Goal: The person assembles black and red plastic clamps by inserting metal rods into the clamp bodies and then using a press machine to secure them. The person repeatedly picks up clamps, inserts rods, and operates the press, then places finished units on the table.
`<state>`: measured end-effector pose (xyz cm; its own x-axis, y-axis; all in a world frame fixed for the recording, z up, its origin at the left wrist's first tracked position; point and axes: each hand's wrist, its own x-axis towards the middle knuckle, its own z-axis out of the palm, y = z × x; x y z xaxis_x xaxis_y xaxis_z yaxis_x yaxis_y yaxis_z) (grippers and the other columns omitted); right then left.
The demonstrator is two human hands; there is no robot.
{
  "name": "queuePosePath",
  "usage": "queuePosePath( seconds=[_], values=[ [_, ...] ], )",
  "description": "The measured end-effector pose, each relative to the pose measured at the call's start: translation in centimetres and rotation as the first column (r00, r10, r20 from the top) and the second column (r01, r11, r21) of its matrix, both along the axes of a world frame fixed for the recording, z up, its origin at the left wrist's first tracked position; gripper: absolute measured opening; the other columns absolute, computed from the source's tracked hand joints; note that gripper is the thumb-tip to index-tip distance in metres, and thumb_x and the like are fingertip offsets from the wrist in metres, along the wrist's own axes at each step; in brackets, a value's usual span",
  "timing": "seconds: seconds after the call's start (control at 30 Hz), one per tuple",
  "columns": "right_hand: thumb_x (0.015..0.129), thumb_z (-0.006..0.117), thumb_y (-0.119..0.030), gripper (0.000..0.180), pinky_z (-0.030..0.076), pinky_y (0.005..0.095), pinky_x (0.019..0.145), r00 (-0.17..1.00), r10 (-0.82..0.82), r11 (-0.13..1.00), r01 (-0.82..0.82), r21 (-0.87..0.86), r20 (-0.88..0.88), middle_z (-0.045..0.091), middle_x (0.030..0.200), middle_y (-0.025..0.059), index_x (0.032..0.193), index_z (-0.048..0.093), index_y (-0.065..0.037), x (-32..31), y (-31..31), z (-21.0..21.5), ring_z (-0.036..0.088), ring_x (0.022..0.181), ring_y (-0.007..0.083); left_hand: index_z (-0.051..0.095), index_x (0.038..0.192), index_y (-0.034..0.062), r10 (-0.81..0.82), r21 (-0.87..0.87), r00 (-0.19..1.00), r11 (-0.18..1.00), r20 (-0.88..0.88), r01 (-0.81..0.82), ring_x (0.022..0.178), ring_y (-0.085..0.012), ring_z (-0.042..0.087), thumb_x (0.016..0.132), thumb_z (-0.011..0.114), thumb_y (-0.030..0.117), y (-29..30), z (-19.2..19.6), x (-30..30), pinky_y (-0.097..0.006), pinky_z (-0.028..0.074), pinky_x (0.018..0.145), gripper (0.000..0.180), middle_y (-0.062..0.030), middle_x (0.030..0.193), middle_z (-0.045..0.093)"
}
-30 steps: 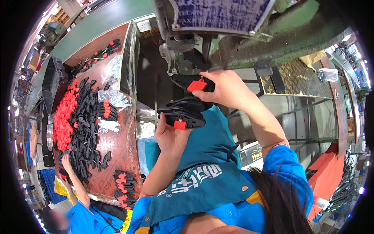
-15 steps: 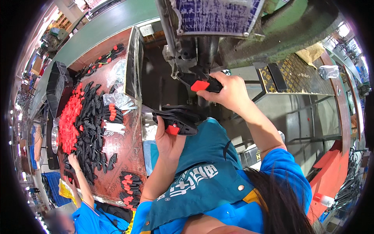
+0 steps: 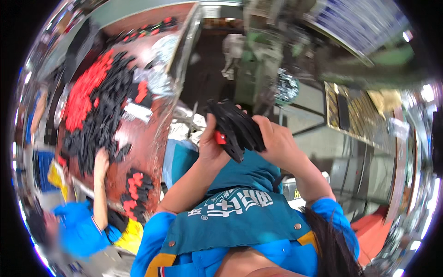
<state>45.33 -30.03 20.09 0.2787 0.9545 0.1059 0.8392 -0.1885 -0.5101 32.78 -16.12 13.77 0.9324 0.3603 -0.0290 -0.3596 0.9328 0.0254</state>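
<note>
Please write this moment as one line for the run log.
left hand: holds stack of black parts | right hand: on same stack | left: table with red and black parts, co-worker's hand

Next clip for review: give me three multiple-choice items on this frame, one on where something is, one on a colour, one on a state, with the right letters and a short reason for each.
1. Where is the heap of red and black parts?
A. On the table at the person's left
B. On the floor at the right
C. In the person's lap

2. What colour is the small piece showing on the black stack of parts?
A. Yellow
B. Red
C. White

3. How is the stack held?
A. Lying loose on the table
B. By one hand only
C. Between both hands

Answers:
1. A, the heap covers the reddish table on the left of the picture.
2. B, a red bit shows at the stack's lower left edge.
3. C, the left hand and the right hand both grip it in front of the teal apron.
</note>
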Motion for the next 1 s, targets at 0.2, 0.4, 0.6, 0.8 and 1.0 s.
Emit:
queuePosePath(
  seconds=[0.2,0.4,0.6,0.8,1.0],
  values=[
    [0.07,0.084,-0.042,0.107,0.04,0.0394,0.103,0.742,0.19,0.98,-0.183,0.078,-0.643,0.043,0.141,0.0143,0.152,0.027,-0.002,-1.2,3.9,-4.7,0.047,0.126,0.0309,0.026,0.144,0.0192,0.378,0.439,0.883,0.868,-0.277,-0.234,0.117,-0.0204,0.053,0.097,0.063,0.023,1.1,-0.9,-4.6,-0.037,0.048,0.098,0.06,-0.009,0.131,0.048],
    [0.09,0.069,-0.038,0.076,0.04,0.0362,0.101,0.608,0.307,0.924,-0.374,0.078,-0.732,0.052,0.125,0.019,0.143,0.034,0.003,-10.1,12.2,-10.6,0.052,0.117,0.0268,0.018,0.145,0.0155,0.655,0.415,0.555,0.755,-0.513,-0.508,0.098,-0.0149,0.052,0.094,0.065,0.015,1.8,-3.1,-10.6,-0.033,0.045,0.088,0.069,-0.0066,0.116,0.049],
    [0.097,0.063,-0.033,0.052,0.051,0.0282,0.088,-0.173,-0.16,0.843,-0.536,-0.043,-0.972,0.062,0.117,0.0059,0.138,0.047,-0.004,-14.2,18.8,-14.5,0.062,0.102,0.0124,0.01,0.151,0.0056,0.809,0.595,0.338,0.584,-0.481,-0.552,0.139,-0.0265,0.033,0.091,0.062,0.005,2.4,-5.8,-18.2,-0.039,0.025,0.116,0.08,-0.0184,0.15,0.028],
    [0.098,0.057,-0.041,0.055,0.046,0.039,0.104,-0.305,-0.386,0.779,-0.614,-0.13,-0.871,0.059,0.134,0.0128,0.139,0.05,-0.004,-19.3,25.4,-18.5,0.06,0.119,0.0237,0.027,0.148,0.0127,0.816,0.677,0.044,0.506,-0.576,-0.535,0.129,-0.0215,0.041,0.095,0.059,0.01,0.6,-9.2,-23.4,-0.038,0.034,0.109,0.063,-0.0089,0.141,0.037],
    [0.095,0.062,-0.039,0.054,0.046,0.0377,0.103,-0.296,-0.389,0.752,-0.65,-0.115,-0.872,0.062,0.13,0.0087,0.137,0.051,-0.006,-20.8,28.3,-19.9,0.06,0.117,0.0214,0.043,0.137,0.0094,0.813,0.7,-0.077,0.444,-0.578,-0.559,0.123,-0.0164,0.047,0.095,0.059,0.005,1.5,-10.3,-26.8,-0.033,0.039,0.105,0.045,-0.0043,0.133,0.047]
  ],
)
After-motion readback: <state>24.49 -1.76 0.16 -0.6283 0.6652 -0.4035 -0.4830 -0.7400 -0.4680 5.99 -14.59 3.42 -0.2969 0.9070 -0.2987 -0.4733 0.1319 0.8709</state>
